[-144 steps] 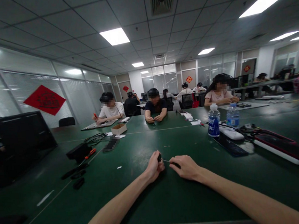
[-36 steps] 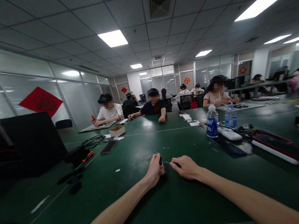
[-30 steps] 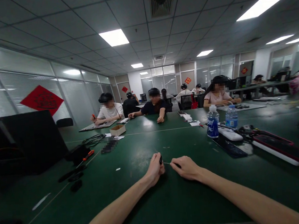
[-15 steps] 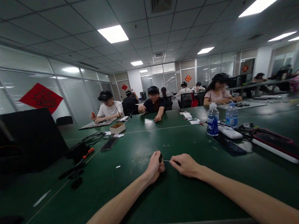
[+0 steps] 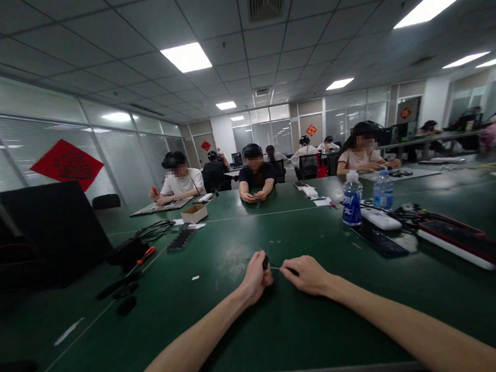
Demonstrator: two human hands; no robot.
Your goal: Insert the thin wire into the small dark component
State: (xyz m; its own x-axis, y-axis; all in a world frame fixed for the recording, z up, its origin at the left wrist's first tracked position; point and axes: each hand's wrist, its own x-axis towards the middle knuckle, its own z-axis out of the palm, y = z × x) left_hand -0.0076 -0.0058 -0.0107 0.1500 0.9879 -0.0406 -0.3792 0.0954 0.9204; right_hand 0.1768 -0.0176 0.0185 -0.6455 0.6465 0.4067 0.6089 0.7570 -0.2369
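Observation:
My left hand (image 5: 256, 278) is closed around a small black object (image 5: 265, 262); most of it is hidden by the fingers, so its kind does not show. Facing it on the right, my right hand (image 5: 305, 275) grips what looks like a screwdriver, its dark handle (image 5: 294, 271) partly covered by the fingers. A thin pale shaft (image 5: 275, 268) spans the short gap between the hands and points at the black object. Whether the tip touches it cannot be seen. Both hands are just above or resting on the green table (image 5: 244, 342).
To the left lie an orange-handled screwdriver (image 5: 146, 255), dark round parts (image 5: 127, 305), cables (image 5: 154, 230), a monitor (image 5: 39, 233) and a small open box (image 5: 194, 214). On the right are bottles (image 5: 352, 203), a phone (image 5: 379, 240) and a red-edged device (image 5: 472, 239). Co-workers sit across the table.
My hands hold almost the same pose. Across the table, the co-worker in dark clothing has brought both hands together on the tabletop; earlier one was raised and the other stretched forward.

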